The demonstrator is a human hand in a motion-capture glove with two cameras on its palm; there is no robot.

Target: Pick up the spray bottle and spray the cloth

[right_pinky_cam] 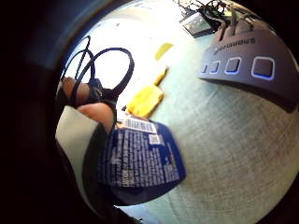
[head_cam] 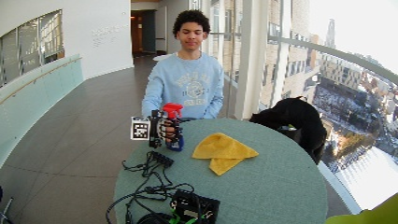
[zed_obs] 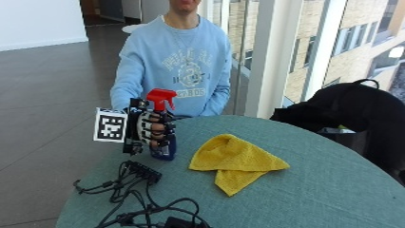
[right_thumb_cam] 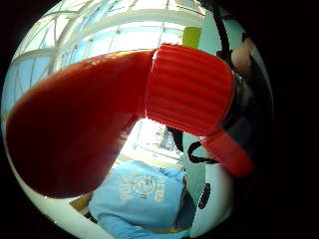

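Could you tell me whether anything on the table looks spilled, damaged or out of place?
Nothing stands out. The right hand holds the spray bottle upright, the yellow cloth lies loosely folded on the table, and no liquid shows around either.

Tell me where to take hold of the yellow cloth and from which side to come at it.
Take the yellow cloth at the loose pointed corner nearest the outside camera, coming down from above. It lies flat and folded on the table, so only a pinch from the top gets under a layer. That corner sticks out clear of the cables and of the spray bottle, which the gloved right hand holds.
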